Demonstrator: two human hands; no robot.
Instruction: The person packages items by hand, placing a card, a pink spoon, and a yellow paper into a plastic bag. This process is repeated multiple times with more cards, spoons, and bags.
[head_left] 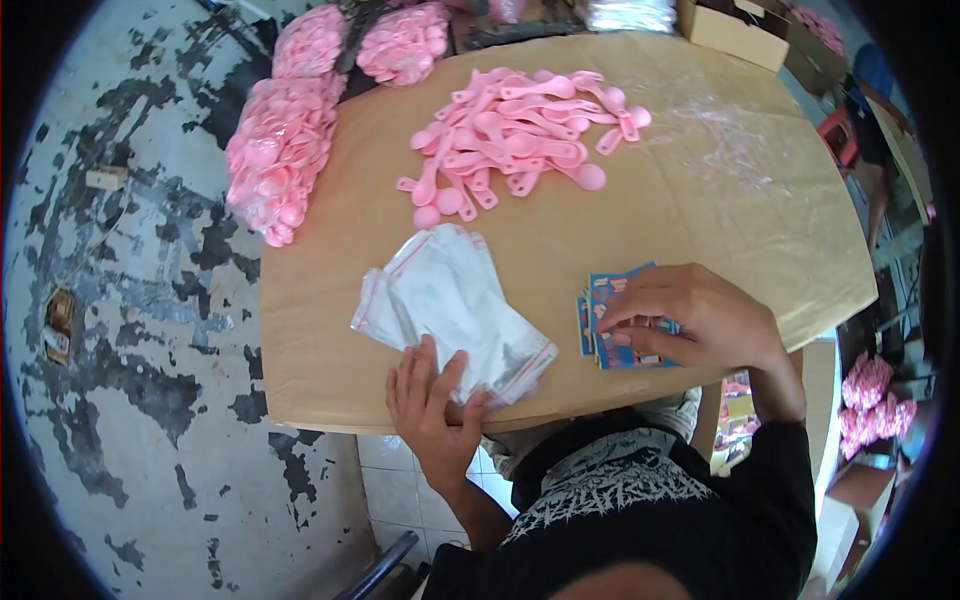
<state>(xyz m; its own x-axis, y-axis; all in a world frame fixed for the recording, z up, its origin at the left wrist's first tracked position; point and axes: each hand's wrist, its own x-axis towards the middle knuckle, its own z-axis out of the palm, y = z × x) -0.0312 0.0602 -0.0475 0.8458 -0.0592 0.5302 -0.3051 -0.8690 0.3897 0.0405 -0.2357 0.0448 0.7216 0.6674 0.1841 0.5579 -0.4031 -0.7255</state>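
My left hand [432, 400] lies at the lower edge of a stack of clear plastic bags [450, 300], its fingers apart and the fingertips resting on the plastic. The bags have red-striped edges and lie fanned out on the brown table. To the right, my right hand [690, 315] is over a small stack of blue printed cards [607, 290], with fingers curved and the thumb near the index finger. Whether a card is between its fingertips is hard to make out. Beyond both hands lies a loose pile of pink spoons [520, 140].
Bags of pink spoons [282, 150] stand along the table's [330, 380] back left edge. An open cardboard box [733, 33] is at the back right. Thin clear plastic [725, 145] lies on the right side. Another person [875, 130] is partly visible at far right.
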